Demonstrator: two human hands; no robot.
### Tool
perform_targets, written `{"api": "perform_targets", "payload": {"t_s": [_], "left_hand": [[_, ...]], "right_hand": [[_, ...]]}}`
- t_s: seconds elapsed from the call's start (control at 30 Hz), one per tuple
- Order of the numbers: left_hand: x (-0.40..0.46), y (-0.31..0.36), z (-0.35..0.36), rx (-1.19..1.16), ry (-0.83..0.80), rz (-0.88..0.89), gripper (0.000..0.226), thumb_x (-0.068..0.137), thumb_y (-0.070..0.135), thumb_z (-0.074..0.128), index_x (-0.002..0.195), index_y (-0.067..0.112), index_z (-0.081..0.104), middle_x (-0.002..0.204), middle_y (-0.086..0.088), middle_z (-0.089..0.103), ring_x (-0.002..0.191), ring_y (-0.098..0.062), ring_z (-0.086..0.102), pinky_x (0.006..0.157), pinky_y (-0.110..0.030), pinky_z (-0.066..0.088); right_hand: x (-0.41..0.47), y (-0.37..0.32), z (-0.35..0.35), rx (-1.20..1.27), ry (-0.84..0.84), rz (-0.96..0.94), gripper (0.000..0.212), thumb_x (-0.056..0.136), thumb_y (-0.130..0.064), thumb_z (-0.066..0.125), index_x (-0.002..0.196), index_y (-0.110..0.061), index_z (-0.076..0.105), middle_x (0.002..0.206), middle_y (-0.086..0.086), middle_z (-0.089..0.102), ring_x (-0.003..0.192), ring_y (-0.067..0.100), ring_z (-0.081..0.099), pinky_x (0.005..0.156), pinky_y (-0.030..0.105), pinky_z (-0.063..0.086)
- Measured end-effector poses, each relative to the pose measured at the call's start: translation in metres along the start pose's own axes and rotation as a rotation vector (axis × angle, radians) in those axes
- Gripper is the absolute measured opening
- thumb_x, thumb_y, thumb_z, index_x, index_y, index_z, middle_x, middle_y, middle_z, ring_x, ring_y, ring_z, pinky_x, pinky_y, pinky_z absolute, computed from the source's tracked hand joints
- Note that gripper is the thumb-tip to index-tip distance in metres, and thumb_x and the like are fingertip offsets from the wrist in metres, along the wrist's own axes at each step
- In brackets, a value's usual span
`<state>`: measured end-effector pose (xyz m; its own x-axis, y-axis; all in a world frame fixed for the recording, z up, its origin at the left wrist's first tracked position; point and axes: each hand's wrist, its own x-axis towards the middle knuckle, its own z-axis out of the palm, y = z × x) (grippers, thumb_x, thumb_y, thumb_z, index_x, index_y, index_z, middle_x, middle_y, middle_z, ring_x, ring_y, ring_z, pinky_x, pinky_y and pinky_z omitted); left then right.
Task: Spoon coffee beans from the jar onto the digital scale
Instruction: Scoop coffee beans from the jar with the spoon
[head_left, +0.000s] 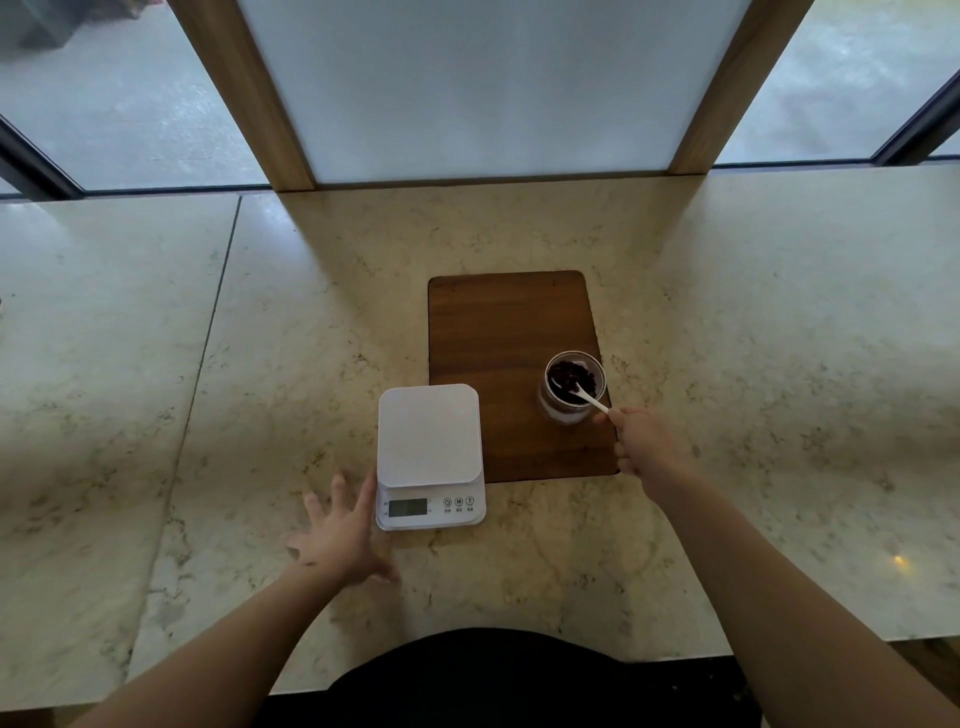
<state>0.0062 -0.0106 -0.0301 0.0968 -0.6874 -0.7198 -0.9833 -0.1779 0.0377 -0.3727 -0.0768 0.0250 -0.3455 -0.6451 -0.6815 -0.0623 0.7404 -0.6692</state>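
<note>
The person's two forearms are bare, with no sleeves, watch or rings visible on the left hand (340, 540) or right hand (647, 447). A black garment covers the torso.

You face a pale marble countertop (753, 312) veined in grey and tan, with a seam running down its left part. A dark wooden board (498, 322) lies on it. Behind stands a frosted panel (483, 88) in a light wooden frame (244, 98), flanked by windows (119, 104) showing grey pavement. Soft daylight glosses the stone.
</note>
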Motion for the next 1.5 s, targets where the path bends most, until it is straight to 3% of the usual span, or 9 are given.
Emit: {"api": "perform_targets", "payload": {"t_s": [0.27,0.43,0.6,0.77,1.03,1.5], "left_hand": [[0.001,0.000,0.000,-0.012,0.013,-0.002,0.158,0.044,0.069,0.089,0.129,0.055,-0.044,0.161,-0.003,-0.029,0.144,-0.049,-0.023,0.103,-0.083,0.018],[0.001,0.000,0.000,-0.008,0.009,-0.004,0.159,0.044,0.069,0.089,0.136,0.054,-0.039,0.162,-0.003,-0.029,0.144,-0.049,-0.023,0.103,-0.083,0.018],[0.001,0.000,0.000,-0.010,0.003,-0.009,0.158,0.042,0.072,0.088,0.128,0.054,-0.044,0.161,-0.003,-0.030,0.144,-0.049,-0.024,0.103,-0.083,0.018],[0.000,0.000,0.000,-0.001,0.011,0.001,0.159,0.042,0.073,0.087,0.138,0.053,-0.038,0.162,-0.004,-0.028,0.145,-0.049,-0.021,0.102,-0.083,0.020],[0.000,-0.001,0.000,-0.004,0.016,0.007,0.157,0.042,0.074,0.086,0.123,0.054,-0.047,0.161,-0.003,-0.030,0.144,-0.050,-0.022,0.102,-0.083,0.019],[0.001,-0.002,0.001,-0.028,0.011,0.019,0.158,0.042,0.072,0.087,0.125,0.058,-0.046,0.159,0.000,-0.035,0.142,-0.049,-0.028,0.100,-0.085,0.018]], "right_hand": [[0.000,0.000,0.000,0.080,-0.029,0.033,0.034,0.103,-0.022,0.040,0.085,-0.012,0.066,0.055,-0.001,0.028,0.044,0.012,0.023,0.038,0.023,0.018],[0.001,0.002,-0.001,0.146,-0.054,0.055,0.033,0.104,-0.020,0.039,0.086,-0.010,0.065,0.052,-0.004,0.028,0.040,0.009,0.023,0.035,0.022,0.018],[-0.002,0.002,-0.002,0.168,-0.075,0.066,0.033,0.104,-0.020,0.037,0.088,-0.009,0.064,0.051,-0.006,0.029,0.039,0.008,0.023,0.033,0.021,0.018],[-0.006,0.002,-0.003,0.220,-0.093,0.085,0.031,0.104,-0.019,0.039,0.087,-0.010,0.063,0.051,-0.006,0.026,0.038,0.006,0.022,0.032,0.019,0.018],[-0.005,-0.002,-0.005,0.256,-0.114,0.100,0.031,0.105,-0.021,0.040,0.086,-0.011,0.063,0.049,-0.008,0.027,0.036,0.005,0.022,0.031,0.018,0.018],[-0.014,-0.020,-0.001,0.238,-0.134,0.038,0.031,0.105,-0.020,0.039,0.089,-0.011,0.064,0.051,-0.007,0.029,0.038,0.006,0.022,0.031,0.019,0.019]]}}
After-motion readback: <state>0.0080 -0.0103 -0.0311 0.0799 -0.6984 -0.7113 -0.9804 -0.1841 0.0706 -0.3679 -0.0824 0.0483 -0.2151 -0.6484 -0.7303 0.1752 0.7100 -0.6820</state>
